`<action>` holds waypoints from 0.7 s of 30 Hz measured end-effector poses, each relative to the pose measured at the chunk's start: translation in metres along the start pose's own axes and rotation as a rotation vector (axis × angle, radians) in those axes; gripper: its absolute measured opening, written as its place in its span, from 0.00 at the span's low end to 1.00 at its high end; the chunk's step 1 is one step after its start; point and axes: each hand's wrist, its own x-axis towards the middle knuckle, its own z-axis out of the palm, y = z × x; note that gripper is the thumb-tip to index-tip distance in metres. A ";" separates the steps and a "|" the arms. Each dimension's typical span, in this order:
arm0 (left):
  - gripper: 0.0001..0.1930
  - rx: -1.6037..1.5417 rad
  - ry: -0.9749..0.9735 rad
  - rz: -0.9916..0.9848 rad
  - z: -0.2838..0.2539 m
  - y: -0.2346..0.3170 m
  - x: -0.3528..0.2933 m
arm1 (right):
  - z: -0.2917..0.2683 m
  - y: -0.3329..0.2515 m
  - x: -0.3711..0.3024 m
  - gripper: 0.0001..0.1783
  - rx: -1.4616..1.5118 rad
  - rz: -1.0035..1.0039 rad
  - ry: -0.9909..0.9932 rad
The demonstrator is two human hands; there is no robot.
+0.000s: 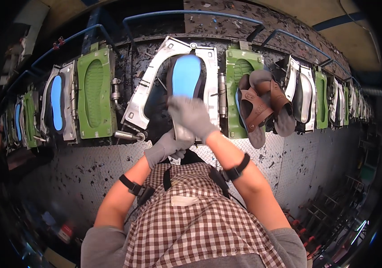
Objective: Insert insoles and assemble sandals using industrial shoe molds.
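Note:
In front of me stands a blue-topped shoe sole [186, 73] with a dark rim, toe end away from me, inside an opened silver mould frame [139, 105]. A silver, last-like heel end [183, 134] shows at its near end. My right hand [193, 117], in a grey glove, lies across the sole's near part, its fingers curled over the left edge and slightly blurred. Below it, my gloved left hand [168, 146] is closed round the silver heel end; some of its fingers are hidden beneath. A pair of brown sandals [258, 102] rests on a green mould plate [246, 127] at the right.
Another green mould plate [94, 94] stands to the left, beside a silver mould holding a blue sole [57, 102]. More moulds [305, 96] continue rightward. A blue rail [191, 13] runs behind. Dark scraps litter the metal floor [262, 156].

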 end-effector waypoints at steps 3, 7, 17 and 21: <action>0.29 -0.094 0.014 0.063 -0.001 -0.023 0.008 | 0.024 -0.013 -0.048 0.13 0.076 -0.035 -0.011; 0.27 -0.403 -0.066 0.231 -0.007 -0.028 -0.008 | 0.011 0.005 -0.052 0.13 0.480 -0.047 -0.027; 0.31 -0.465 0.370 0.862 -0.031 0.048 0.047 | -0.008 0.025 -0.008 0.32 0.695 0.487 -0.013; 0.39 -0.652 0.153 0.872 -0.021 0.068 0.042 | 0.009 0.012 -0.028 0.35 0.839 0.474 0.366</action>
